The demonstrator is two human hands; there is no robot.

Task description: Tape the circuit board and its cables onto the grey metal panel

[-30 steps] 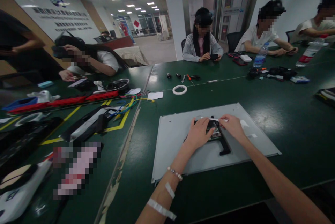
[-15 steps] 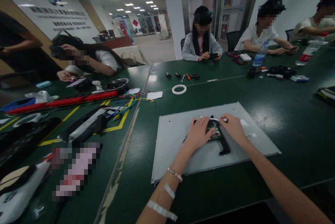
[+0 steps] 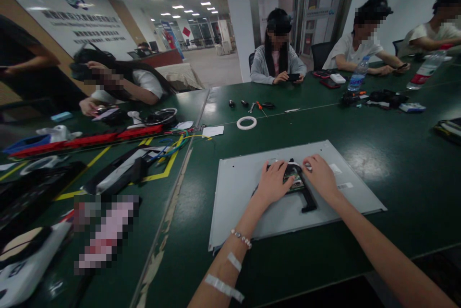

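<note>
A pale grey flat panel (image 3: 234, 197) lies on the green table, with a black plastic frame (image 3: 308, 198) on top of it. Inside the frame, part of a green circuit board (image 3: 297, 182) shows. My left hand (image 3: 276, 181) lies over the left side of the frame, its fingers stretched out and thumb apart, covering much of it. At the frame's upper right corner, my right hand (image 3: 320, 176) has its fingers bent in a pinch on a thin white strip (image 3: 296, 163). That strip runs along the frame's top edge between both hands.
Beyond the panel lie a roll of white tape (image 3: 247, 123), an orange screwdriver (image 3: 260, 107) and a small wrench (image 3: 252, 106). Wires (image 3: 180, 144) and dark casings (image 3: 118, 169) crowd the left. Several people sit around the table; bottles (image 3: 357, 75) stand at the right.
My right hand has turned slightly and its fingers have shifted a little at the frame's corner. The left hand, frame and panel stay put.
</note>
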